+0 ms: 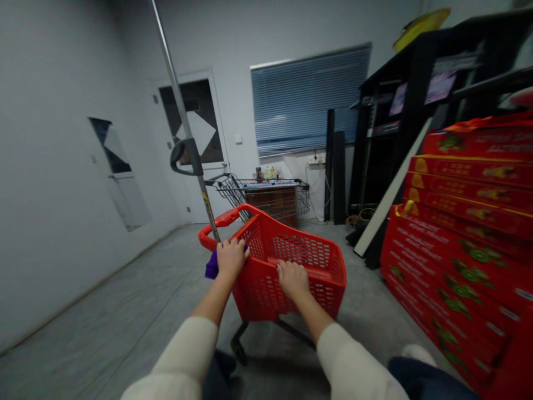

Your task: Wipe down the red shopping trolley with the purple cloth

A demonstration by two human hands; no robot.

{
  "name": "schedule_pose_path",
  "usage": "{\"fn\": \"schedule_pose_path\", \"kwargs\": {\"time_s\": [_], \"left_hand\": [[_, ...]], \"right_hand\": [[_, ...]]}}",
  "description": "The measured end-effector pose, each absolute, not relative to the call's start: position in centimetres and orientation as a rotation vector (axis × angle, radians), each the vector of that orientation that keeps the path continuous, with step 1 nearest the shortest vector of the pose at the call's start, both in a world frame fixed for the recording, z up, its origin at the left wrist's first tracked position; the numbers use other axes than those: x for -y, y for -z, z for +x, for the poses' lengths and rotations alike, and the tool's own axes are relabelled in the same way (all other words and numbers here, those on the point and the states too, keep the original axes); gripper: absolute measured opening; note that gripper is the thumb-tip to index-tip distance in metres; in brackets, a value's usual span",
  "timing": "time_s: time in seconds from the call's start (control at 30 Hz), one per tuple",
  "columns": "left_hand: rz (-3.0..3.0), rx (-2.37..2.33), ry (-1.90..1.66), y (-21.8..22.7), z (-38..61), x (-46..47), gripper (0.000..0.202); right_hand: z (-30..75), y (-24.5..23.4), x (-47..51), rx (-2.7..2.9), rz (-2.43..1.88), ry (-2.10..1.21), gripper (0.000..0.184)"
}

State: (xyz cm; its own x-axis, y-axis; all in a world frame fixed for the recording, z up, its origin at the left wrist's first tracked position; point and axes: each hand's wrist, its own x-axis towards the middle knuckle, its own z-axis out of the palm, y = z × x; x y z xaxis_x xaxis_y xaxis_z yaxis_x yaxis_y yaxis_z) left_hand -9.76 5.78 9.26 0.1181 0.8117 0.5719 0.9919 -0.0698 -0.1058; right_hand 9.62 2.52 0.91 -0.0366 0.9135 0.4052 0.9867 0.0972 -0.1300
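Observation:
A small red plastic shopping cart [306,244] stands right in front of me, its basket pierced with holes. My left hand [229,258] is closed over the near rim by the handle end, with a bunched purple cloth [212,268] showing under it. Further along the same rim, my right hand [292,279] has its fingers curled over the edge. A tall metal pole [183,111] with a dark grey loop grip [185,157] rises beside the cart's red handle [227,218]. Its lower end is hidden behind my left hand.
Behind the cart is a wire shopping cart [237,191] in front of a brown cabinet [270,201]. Stacked red boxes [453,255] stand close on the right, with a white board [391,191] leaning beside a black rack [420,61]. Bare concrete floor [125,311] stretches left to the wall.

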Motion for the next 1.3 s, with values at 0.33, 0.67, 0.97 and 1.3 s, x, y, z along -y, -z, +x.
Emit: {"fn": "schedule_pose_path", "kwargs": {"time_s": [0.33, 0.67, 0.97, 1.3], "left_hand": [[-2.023, 1.691, 0.593, -5.0, -2.4, -3.9, 0.032], [-1.989, 1.682, 0.522, -8.9, -9.3, -5.5, 0.033], [-2.024, 1.664, 0.560, -5.1, -3.7, -4.6, 0.031], [-2.120, 1.667, 0.458, -7.1, -6.4, -6.4, 0.032]], "right_hand": [[10.2, -1.1, -2.4, 1.992, -1.871, 0.265, 0.037], [10.8, -1.4, -2.4, 2.011, -1.881, 0.241, 0.038], [9.5, -2.4, -2.5, 2.061, -1.923, 0.094, 0.043], [15.5, -2.7, -1.2, 2.149, -2.033, -0.074, 0.053]]}}
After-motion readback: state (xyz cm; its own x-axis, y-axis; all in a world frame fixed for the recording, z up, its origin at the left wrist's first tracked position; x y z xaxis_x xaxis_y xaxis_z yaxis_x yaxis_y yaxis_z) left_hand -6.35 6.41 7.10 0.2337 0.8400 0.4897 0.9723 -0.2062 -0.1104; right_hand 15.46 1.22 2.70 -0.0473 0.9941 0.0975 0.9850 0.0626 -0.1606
